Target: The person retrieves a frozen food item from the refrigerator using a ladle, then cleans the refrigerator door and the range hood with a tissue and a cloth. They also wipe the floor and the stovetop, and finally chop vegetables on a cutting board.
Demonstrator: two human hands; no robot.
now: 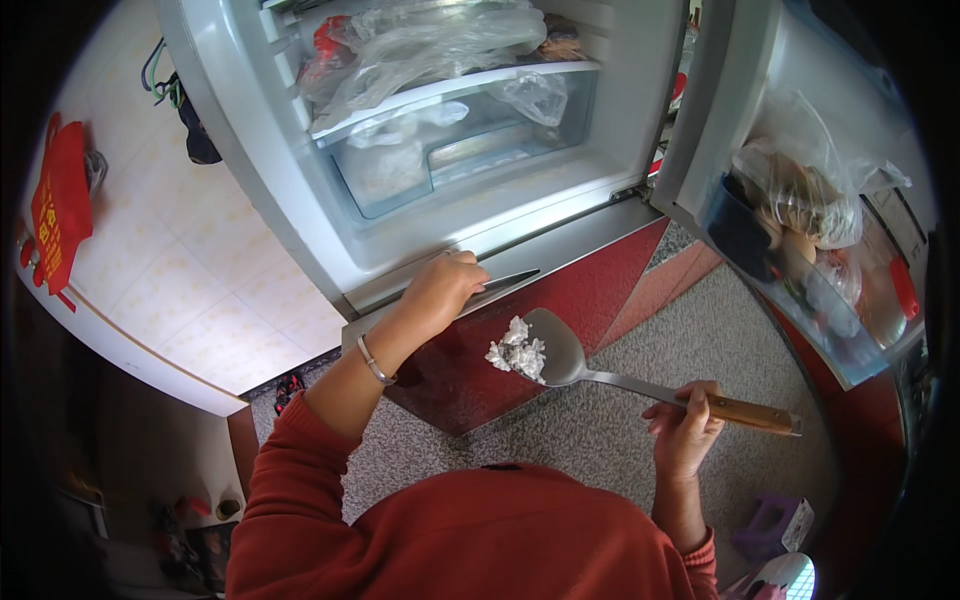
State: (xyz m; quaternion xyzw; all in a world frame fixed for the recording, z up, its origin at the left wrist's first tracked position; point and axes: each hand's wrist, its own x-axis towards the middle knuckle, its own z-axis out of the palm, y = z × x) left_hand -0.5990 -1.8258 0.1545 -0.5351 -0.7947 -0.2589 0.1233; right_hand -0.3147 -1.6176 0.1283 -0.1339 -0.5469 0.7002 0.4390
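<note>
My right hand (686, 435) grips a metal wok spatula (559, 349) near the front of its wooden handle (750, 415). White crumbly clumps (519, 351), which look like frost, lie on the left part of its blade. The blade is over the red front of the fridge's lower door (480, 375). With curled fingers my left hand (441, 294) holds the top edge of that door, at the dark grip recess (512, 281). Above it the fridge compartment (480, 202) stands open, with a clear drawer (390, 169) at the bottom and plastic bags (450, 37) on the shelf.
The upper fridge door (690, 135) is swung out on the right, its bin (795, 300) full of bagged food. Grey speckled carpet (720, 337) covers the floor. A purple stool-like object (769, 525) stands lower right. A red bag (61, 202) hangs on the tiled wall (210, 270).
</note>
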